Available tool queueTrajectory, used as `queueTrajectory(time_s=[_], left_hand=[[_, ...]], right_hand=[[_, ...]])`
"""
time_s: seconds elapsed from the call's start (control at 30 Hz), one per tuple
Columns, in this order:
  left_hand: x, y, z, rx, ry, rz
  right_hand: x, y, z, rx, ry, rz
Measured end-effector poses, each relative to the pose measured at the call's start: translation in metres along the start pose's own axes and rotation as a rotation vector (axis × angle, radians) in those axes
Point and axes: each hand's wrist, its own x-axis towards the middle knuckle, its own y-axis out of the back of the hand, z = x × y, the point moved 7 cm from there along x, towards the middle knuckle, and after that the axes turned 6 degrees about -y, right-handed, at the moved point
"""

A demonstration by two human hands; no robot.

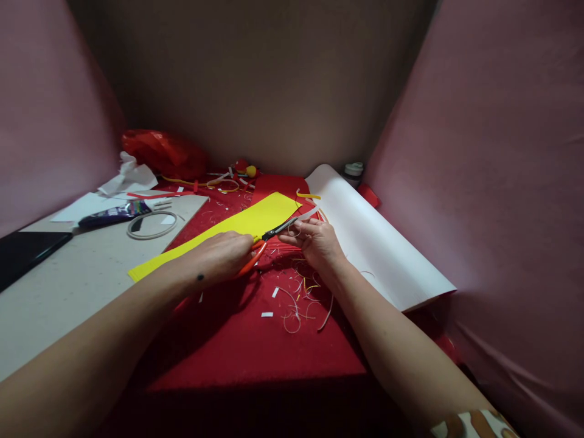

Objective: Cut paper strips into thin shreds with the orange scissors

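Observation:
My left hand (228, 252) is closed round the orange handles of a pair of scissors (250, 263), whose dark blades point right. Between the fingers of my right hand (319, 243) is a thin white strip (310, 213), its free end sticking out up and to the right. The scissor blades meet the strip at my right fingertips, where a narrow curl hangs. Whether the blades are parted there is too small to tell. Yellow sheets (246, 219) lie just behind both hands, partly over red sheets (283, 184).
Thin curled offcuts (296, 307) are scattered on the red cloth (255, 353). Right lies a large curved white sheet (365, 237), with a lidded jar (353, 171) behind. A pale board (59, 304) at left carries a dark tube (114, 215) and a ring (152, 234). A red bag (164, 152) sits behind.

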Motion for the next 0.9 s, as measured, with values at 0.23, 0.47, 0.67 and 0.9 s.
queueTrajectory(time_s=[0.23, 0.47, 0.67, 0.9], left_hand=[[0.0, -0.005, -0.004, -0.089, 0.053, 0.012], [0.0, -0.001, 0.006, 0.008, -0.036, 0.026], [0.0, -0.004, 0.004, 0.007, -0.086, 0.047], [0.001, -0.006, 0.003, -0.008, -0.071, 0.021]], right_hand=[[-0.002, -0.009, 0.006, -0.044, -0.018, -0.072], [-0.001, -0.006, 0.008, -0.047, -0.022, -0.053], [0.0, -0.006, 0.005, -0.037, -0.047, -0.092], [0.004, 0.008, -0.006, 0.015, 0.028, 0.013]])
